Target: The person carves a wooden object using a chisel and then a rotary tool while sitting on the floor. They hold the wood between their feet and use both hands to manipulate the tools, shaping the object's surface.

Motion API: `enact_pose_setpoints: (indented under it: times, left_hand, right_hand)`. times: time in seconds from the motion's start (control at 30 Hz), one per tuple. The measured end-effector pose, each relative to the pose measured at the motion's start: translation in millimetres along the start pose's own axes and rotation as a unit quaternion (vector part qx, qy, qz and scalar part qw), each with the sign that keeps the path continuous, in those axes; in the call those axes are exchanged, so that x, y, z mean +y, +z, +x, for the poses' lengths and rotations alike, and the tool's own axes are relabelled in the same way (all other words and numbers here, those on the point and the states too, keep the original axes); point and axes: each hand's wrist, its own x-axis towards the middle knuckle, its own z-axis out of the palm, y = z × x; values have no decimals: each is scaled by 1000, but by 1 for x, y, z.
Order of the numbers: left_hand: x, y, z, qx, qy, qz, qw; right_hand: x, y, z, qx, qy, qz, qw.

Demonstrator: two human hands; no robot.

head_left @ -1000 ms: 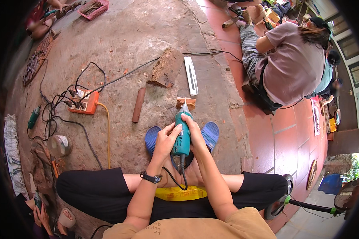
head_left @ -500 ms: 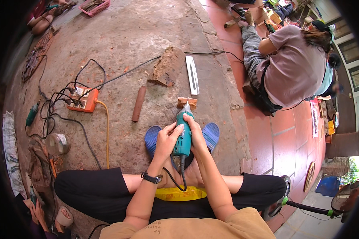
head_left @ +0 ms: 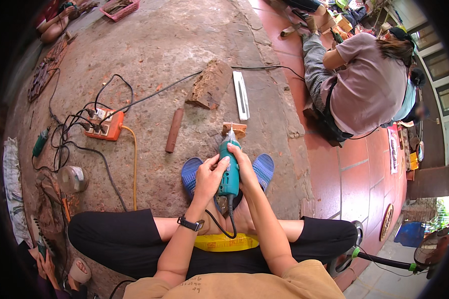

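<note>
A teal handheld die grinder (head_left: pixel 230 175) points away from me, its black cord running down from its back end. My left hand (head_left: pixel 209 174) grips its left side, the thumb lying over the body. Wrapped along the right side is my right hand (head_left: pixel 242 160), closed near the front. The grinder's thin bit overlaps a small reddish-brown wood block (head_left: pixel 240 130) on the ground; I cannot tell whether they touch. Beneath my arms, between my bare feet in blue sandals (head_left: pixel 190 172), shows a yellow seat or bag (head_left: pixel 226 242).
Beyond lie a rough wood chunk (head_left: pixel 208 84), a white slotted strip (head_left: pixel 241 94) and a brown stick (head_left: pixel 174 130). An orange power strip (head_left: pixel 107 125) with tangled cords and a clear jar (head_left: pixel 73 178) are leftward. A person (head_left: pixel 366 84) sits at right; others work at the left edges.
The grinder's tip has swung slightly left over the wood block, and its back end has shifted a little right. Both hands keep their grip.
</note>
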Motion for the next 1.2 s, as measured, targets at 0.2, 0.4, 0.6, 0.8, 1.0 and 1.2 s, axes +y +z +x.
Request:
enact_pose_setpoints:
  times: [0.2, 0.4, 0.6, 0.8, 1.0, 1.2]
  left_hand:
    - [4, -2, -1, -18, -1, -21, 1000]
    - [11, -5, -5, -16, -5, -2, 1000]
    - [7, -1, -1, -25, 6, -8, 1000]
    - [10, -6, -1, -34, -8, -18, 999]
    - [10, -6, -3, -20, 3, 15, 1000]
    - [4, -2, 4, -47, -2, -3, 999]
  right_hand:
    - [1, -2, 5, -26, 6, -27, 999]
    - [-1, -1, 7, -50, 13, -44, 998]
    - [5, -4, 4, -11, -13, -4, 1000]
    - [1, -1, 8, -34, 4, -36, 999]
    - [0, 0, 5, -34, -1, -33, 999]
    - [10, -10, 6, -4, -20, 24, 999]
